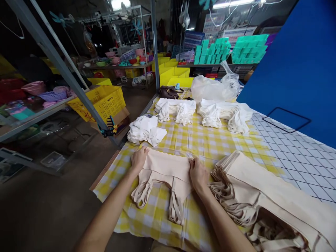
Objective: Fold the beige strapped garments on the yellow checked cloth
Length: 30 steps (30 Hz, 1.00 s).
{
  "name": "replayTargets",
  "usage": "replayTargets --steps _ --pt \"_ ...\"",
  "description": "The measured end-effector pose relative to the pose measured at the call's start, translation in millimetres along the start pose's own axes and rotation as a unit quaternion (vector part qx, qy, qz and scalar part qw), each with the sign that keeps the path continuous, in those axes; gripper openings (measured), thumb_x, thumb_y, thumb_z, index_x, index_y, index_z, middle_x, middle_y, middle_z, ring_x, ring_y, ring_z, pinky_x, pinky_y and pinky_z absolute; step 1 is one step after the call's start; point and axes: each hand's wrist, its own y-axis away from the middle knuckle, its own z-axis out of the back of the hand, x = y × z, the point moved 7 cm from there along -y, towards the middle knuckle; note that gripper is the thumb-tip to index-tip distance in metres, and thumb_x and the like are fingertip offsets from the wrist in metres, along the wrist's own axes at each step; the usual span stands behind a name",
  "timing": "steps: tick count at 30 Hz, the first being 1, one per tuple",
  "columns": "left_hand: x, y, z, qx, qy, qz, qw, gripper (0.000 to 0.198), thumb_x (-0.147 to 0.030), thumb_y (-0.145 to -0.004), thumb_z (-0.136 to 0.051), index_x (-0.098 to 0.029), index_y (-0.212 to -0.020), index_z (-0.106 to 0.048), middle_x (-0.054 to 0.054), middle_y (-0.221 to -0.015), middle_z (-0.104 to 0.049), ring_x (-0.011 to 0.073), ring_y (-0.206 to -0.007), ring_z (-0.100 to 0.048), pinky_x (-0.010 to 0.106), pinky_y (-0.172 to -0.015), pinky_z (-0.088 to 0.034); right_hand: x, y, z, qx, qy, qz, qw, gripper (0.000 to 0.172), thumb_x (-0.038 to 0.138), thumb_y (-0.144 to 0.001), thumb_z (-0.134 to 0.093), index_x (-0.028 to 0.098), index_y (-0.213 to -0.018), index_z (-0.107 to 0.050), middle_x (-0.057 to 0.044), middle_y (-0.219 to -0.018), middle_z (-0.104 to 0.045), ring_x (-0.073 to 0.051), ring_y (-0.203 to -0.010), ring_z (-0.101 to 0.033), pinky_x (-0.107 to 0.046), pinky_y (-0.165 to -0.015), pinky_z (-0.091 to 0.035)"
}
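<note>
A beige camisole (pixel 168 168) lies spread on the yellow checked tablecloth (pixel 157 210), its looped straps pointing toward me. My left hand (pixel 139 161) grips its far left corner, fingers closed on the fabric. At the opposite side edge, my right hand (pixel 198 175) is closed on the cloth, with the fingertips partly hidden. To the right of my right hand rests a thick stack of beige camisoles (pixel 262 178), its straps bunched at the near side. Just beyond my left hand sits a crumpled white cloth heap (pixel 145 129).
Folded white garment stacks (pixel 175 106) lie farther back, before a clear plastic bag (pixel 215 87) and a dark handbag (pixel 169 92). A metal post (pixel 86 101) rises at the left table edge. A blue board (pixel 296 80) leans at the right beside a white grid surface (pixel 301 157).
</note>
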Motion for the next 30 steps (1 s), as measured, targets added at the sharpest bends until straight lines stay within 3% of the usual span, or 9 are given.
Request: replayTargets --steps 5,8,12,15,18,23,26,30 --pt "-1.5 5.6 1.0 -0.002 -0.072 0.023 0.997 0.034 -0.04 -0.092 -0.032 -0.019 -0.105 -0.054 0.011 -0.084 -0.066 0.0234 -0.077 -0.063 0.028 -0.062 -0.04 -3.9 -2.5 -3.7 0.017 -0.003 -0.022 1.0 0.037 0.037 -0.094 -0.027 0.015 -0.109 -0.053 -0.011 -0.082 -0.065 -0.022 -0.074 -0.061 -0.03 -0.062 -0.036" --pt "-7.4 9.5 9.2 -0.056 -0.104 -0.001 0.993 0.036 -0.035 -0.092 -0.031 -0.013 -0.114 -0.05 0.016 -0.091 -0.064 0.0265 -0.081 -0.061 0.032 -0.066 -0.041 1.1 2.9 7.6 -0.019 -0.014 -0.007 1.0 0.038 0.029 -0.092 -0.034 0.011 -0.124 -0.044 -0.015 -0.097 -0.063 -0.024 -0.087 -0.059 -0.032 -0.07 -0.039" --pt "-43.1 24.8 30.7 -0.175 -0.107 -0.108 0.973 0.038 -0.025 -0.086 -0.041 -0.008 -0.12 -0.046 0.019 -0.106 -0.057 0.0303 -0.098 -0.053 0.038 -0.081 -0.038 16.5 31.9 43.1 -0.103 -0.047 0.096 0.989 0.041 0.022 -0.089 -0.038 0.011 -0.128 -0.041 -0.016 -0.106 -0.058 -0.025 -0.093 -0.056 -0.035 -0.077 -0.041" --pt "-90.2 48.5 40.3 -0.192 -0.051 -0.184 0.963 0.032 -0.023 -0.085 -0.044 -0.012 -0.115 -0.051 0.015 -0.103 -0.058 0.0283 -0.099 -0.051 0.039 -0.085 -0.035 9.5 65.6 79.2 -0.162 -0.11 0.174 0.965 0.036 0.027 -0.091 -0.035 0.013 -0.124 -0.045 -0.012 -0.096 -0.06 -0.022 -0.085 -0.056 -0.033 -0.073 -0.043" --pt "-154.9 85.9 43.1 -0.174 0.034 -0.296 0.939 0.026 -0.024 -0.086 -0.045 -0.016 -0.11 -0.054 0.01 -0.099 -0.06 0.0246 -0.096 -0.053 0.038 -0.088 -0.034 -35.7 94.0 114.9 -0.221 -0.165 0.152 0.949 0.031 0.031 -0.091 -0.037 0.016 -0.115 -0.049 -0.008 -0.087 -0.06 -0.019 -0.077 -0.056 -0.03 -0.069 -0.044" --pt "-255.5 148.8 37.6 -0.115 0.132 -0.43 0.886 0.021 -0.023 -0.086 -0.047 -0.018 -0.105 -0.054 0.008 -0.096 -0.059 0.022 -0.092 -0.053 0.034 -0.08 -0.038 -152.7 125.0 151.7 -0.268 -0.145 -0.058 0.951 0.033 0.039 -0.086 -0.04 0.015 -0.106 -0.051 -0.004 -0.078 -0.056 -0.016 -0.066 -0.053 -0.028 -0.062 -0.041" --pt "-300.9 174.3 31.7 -0.077 0.146 -0.467 0.869 0.022 -0.022 -0.086 -0.047 -0.017 -0.107 -0.052 0.008 -0.096 -0.057 0.0215 -0.09 -0.053 0.033 -0.078 -0.041 -199.0 134.3 159.1 -0.226 -0.095 -0.162 0.956 0.046 0.049 -0.083 -0.04 0.013 -0.109 -0.051 -0.004 -0.078 -0.057 -0.017 -0.064 -0.054 -0.028 -0.057 -0.038" --pt "-334.6 188.4 18.2 -0.03 0.093 -0.451 0.887 0.027 -0.023 -0.084 -0.051 -0.013 -0.108 -0.05 0.011 -0.097 -0.055 0.0252 -0.089 -0.054 0.035 -0.071 -0.044 -213.6 129.5 152.0 -0.124 -0.058 -0.223 0.965 0.052 0.054 -0.08 -0.041 0.015 -0.113 -0.049 -0.003 -0.073 -0.058 -0.019 -0.062 -0.055 -0.027 -0.054 -0.034"
